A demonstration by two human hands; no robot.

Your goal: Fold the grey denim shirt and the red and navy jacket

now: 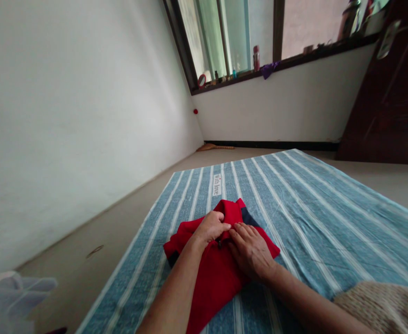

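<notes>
A red jacket [218, 283] with dark navy patches lies partly folded on the striped blue bedspread [186, 190]. Near its collar a small dark piece, perhaps a zip pull, shows between my hands. My left hand [211, 228] has its fingers bent onto the red cloth by the collar, thumb pointing right; the fingertips are partly hidden. Flat on the jacket's right side rests my right hand [251, 250], its fingers stretched toward the collar and its palm pressed down. The two hands nearly meet.
Beige knitted cloth [381, 306] lies at the lower right. A white wall [68, 116] runs along the left, beside a strip of floor. Pale, see-through plastic [12, 297] sits lower left. Bottles line the windowsill [239, 80]; a dark door [388, 102] stands at right.
</notes>
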